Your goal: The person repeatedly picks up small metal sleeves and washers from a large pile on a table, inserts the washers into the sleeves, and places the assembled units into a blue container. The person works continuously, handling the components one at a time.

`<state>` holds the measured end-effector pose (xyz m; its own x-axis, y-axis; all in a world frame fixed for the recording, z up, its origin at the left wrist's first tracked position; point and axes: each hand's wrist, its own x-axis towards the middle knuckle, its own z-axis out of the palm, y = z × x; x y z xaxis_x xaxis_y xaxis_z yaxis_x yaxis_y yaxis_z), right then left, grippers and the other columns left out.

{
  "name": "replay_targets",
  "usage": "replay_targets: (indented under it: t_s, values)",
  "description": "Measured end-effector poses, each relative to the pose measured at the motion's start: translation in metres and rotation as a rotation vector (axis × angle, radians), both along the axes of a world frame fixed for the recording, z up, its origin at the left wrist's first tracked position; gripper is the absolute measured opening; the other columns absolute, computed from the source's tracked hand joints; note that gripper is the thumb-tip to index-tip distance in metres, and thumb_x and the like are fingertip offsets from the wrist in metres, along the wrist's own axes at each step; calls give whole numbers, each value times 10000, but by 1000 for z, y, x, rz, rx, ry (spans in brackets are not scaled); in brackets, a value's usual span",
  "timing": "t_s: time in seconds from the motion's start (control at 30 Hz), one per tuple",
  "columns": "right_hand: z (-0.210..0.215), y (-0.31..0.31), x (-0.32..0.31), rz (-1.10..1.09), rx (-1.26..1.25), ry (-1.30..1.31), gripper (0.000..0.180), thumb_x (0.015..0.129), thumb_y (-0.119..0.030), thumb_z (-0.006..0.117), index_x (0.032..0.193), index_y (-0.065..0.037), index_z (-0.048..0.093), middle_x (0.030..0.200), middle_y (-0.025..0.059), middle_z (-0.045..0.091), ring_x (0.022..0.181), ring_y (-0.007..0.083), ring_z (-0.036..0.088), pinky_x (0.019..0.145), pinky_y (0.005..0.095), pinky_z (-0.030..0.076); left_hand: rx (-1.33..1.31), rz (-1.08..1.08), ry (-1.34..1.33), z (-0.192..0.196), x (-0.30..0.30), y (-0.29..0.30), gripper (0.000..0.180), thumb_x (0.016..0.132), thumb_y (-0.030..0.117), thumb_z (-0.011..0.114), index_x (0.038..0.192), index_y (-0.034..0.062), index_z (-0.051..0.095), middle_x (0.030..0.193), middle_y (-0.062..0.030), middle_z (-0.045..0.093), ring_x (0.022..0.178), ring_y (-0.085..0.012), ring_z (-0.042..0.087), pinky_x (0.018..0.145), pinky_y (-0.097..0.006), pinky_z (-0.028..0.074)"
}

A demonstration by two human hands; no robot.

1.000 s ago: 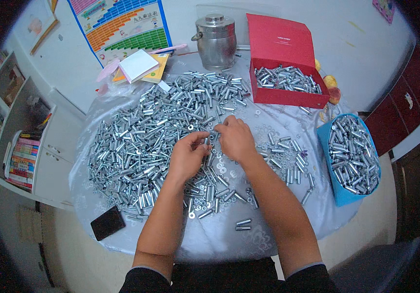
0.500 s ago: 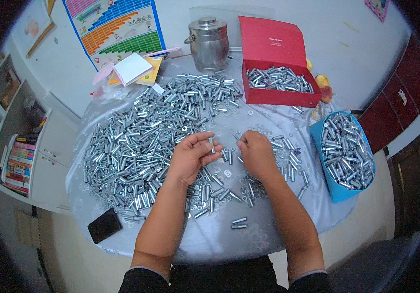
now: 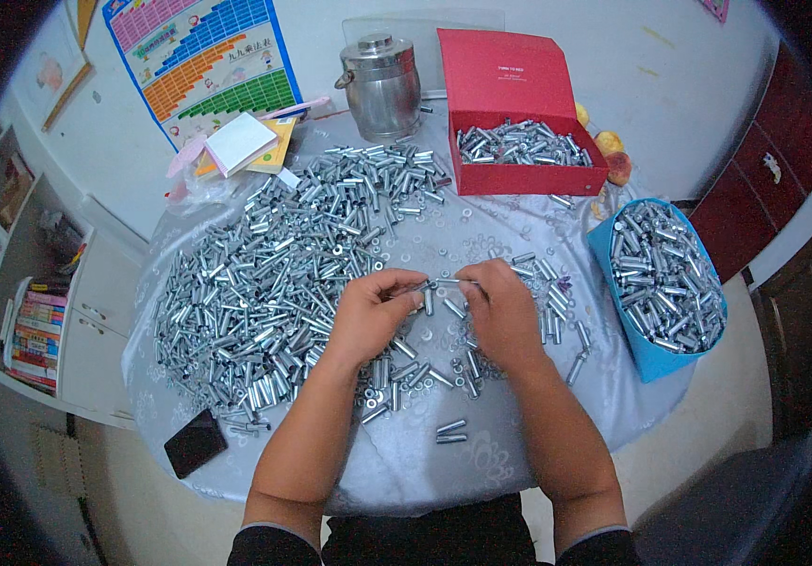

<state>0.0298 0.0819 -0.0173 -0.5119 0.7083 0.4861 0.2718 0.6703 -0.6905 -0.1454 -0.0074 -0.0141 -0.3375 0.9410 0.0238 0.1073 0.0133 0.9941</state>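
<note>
My left hand (image 3: 373, 311) and my right hand (image 3: 502, 307) meet fingertip to fingertip above the middle of the table. Thumb and fingers of the left are closed on a small metal sleeve, mostly covered by them. The right pinches a slim metal bolt (image 3: 446, 281), which lies level with its end toward the left fingertips. Whether the two pieces touch, I cannot tell. Under and around the hands are loose sleeves and flat washers (image 3: 426, 333). Left of my left hand spreads a large heap of silvery metal sleeves and bolts (image 3: 246, 302).
A red lidded box (image 3: 529, 179) of metal pieces stands open at the back, beside a steel pot (image 3: 382, 94). At the right is a blue bin (image 3: 646, 354) full of metal pieces. A black phone (image 3: 195, 443) lies at the front left edge; notebooks (image 3: 241, 143) lie at the back left.
My hands have come together. The left fingers, spread around an upright sleeve before, are now closed in a pinch, and the right hand's piece points at them. The view has shifted slightly.
</note>
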Motion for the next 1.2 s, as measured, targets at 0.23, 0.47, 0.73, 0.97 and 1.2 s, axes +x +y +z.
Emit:
replay_targets:
  t_s: [0.23,0.47,0.73,0.97,1.2]
  values:
    - [-1,5,5,80,67,26,104,859,-44,610,945,2,646,897,151,620,852,320,608,779,390,477,-10,-38,169,-7,2,3,232,839,23,667,1067,-15,693,838,-56,691,699,-100,609,649,-239,491]
    - [0,3,6,152,-152,5,186,880,-56,588,1040,-3,666,960,156,670,871,280,657,785,356,516,-40,-133,-71,6,12,3,218,890,-6,605,1096,-60,655,921,-104,693,800,-141,662,733,-255,547]
    - [-6,7,11,279,-641,220,223,891,-47,610,1085,47,669,994,124,703,861,154,666,755,284,526,-48,-76,-533,3,10,7,310,913,-12,562,1214,-73,520,1108,-166,643,948,-246,683,846,-307,582]
    - [-2,9,10,260,-330,159,173,852,-74,662,1010,-21,708,896,87,652,750,175,624,676,297,497,-38,34,-783,-10,18,10,305,890,20,639,1173,-52,551,1036,-139,653,893,-211,685,806,-278,600]
    - [3,3,6,191,-166,81,139,822,-107,684,935,-25,678,864,116,614,762,256,624,686,338,499,-56,40,-892,-17,21,11,251,936,108,617,1134,-39,567,1017,-123,640,879,-196,681,768,-271,603]
